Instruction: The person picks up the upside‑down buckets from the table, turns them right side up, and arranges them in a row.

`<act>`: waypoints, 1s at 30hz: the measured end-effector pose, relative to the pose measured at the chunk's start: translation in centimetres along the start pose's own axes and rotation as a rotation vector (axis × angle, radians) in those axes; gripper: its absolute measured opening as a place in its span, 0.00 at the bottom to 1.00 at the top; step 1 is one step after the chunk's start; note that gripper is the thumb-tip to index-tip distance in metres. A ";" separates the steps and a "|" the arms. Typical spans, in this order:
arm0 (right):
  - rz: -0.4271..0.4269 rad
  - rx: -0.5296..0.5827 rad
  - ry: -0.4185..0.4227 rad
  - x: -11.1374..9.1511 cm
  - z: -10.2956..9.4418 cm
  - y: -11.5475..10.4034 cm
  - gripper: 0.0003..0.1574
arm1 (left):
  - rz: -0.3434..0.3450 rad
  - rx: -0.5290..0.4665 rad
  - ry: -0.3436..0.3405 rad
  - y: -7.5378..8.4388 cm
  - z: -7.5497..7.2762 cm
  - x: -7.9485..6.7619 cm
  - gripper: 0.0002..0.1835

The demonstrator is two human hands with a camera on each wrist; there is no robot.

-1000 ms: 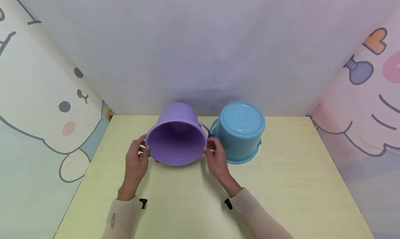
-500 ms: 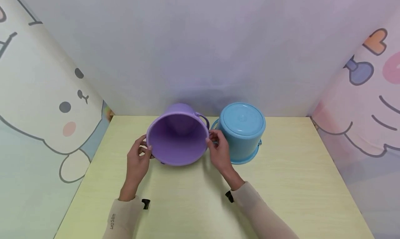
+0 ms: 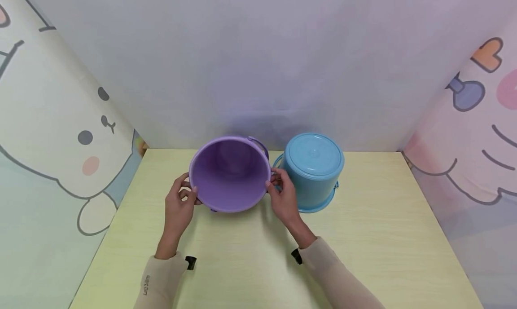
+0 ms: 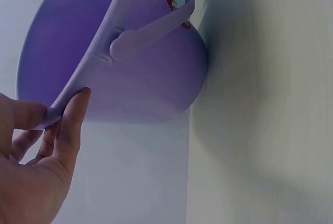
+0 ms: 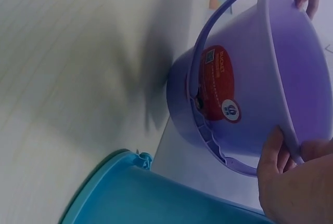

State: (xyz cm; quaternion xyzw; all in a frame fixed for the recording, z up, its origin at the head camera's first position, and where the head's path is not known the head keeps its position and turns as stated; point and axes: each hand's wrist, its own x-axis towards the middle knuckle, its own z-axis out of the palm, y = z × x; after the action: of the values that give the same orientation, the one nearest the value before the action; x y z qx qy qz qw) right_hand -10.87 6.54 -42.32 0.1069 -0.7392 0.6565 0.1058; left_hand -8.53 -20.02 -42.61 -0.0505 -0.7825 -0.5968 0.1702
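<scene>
A purple bucket (image 3: 230, 183) is tilted with its mouth toward me, left of the blue bucket. My left hand (image 3: 180, 208) pinches its rim at the left side, thumb inside and fingers outside, as the left wrist view shows. On the opposite side my right hand (image 3: 283, 200) pinches the rim the same way. The purple handle (image 5: 200, 73) hangs across the outer wall, over a red label (image 5: 217, 82). In the left wrist view the bucket's wall (image 4: 140, 89) stands over its shadow on the table. The blue bucket (image 3: 313, 169) stands upside down, close to my right hand.
Both buckets are near the back of a pale wooden table (image 3: 375, 237). Behind it rises a plain grey-lilac wall (image 3: 258, 66). Cartoon-printed panels (image 3: 48, 134) flank the table on the left and right.
The purple bucket has tipped further, its mouth turning more upward and its base dropping out of sight behind the rim. Both hands stay on the rim. The blue bucket has not moved.
</scene>
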 end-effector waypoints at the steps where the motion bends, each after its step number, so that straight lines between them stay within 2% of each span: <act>1: -0.008 -0.001 -0.003 0.1 0.0 -0.1 0.22 | -0.003 -0.008 -0.002 0.1 0.0 0.0 0.24; 6: -0.021 0.026 -0.032 0.5 -0.1 -0.4 0.26 | -0.040 -0.078 -0.018 0.4 -0.1 0.3 0.25; 13: -0.012 0.081 -0.069 0.9 -0.4 -0.6 0.29 | -0.064 -0.115 -0.031 0.6 -0.1 0.4 0.25; 18: 0.002 0.120 -0.074 1.3 -0.5 -0.9 0.26 | -0.090 -0.164 -0.021 -0.1 -0.1 0.6 0.25; 23: 0.052 0.131 -0.098 1.5 -0.7 -1.2 0.28 | -0.139 -0.227 0.000 -1.2 0.0 0.9 0.24; 30: 0.058 0.152 -0.102 1.9 -0.8 -1.4 0.27 | -0.184 -0.278 0.011 -1.0 -0.1 1.1 0.25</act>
State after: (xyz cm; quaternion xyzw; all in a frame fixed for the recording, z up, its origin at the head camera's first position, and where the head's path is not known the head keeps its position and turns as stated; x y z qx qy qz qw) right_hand -12.30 7.18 -40.34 0.1265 -0.6944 0.7072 0.0404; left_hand -9.87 -20.53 -43.14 0.0017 -0.6927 -0.7127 0.1107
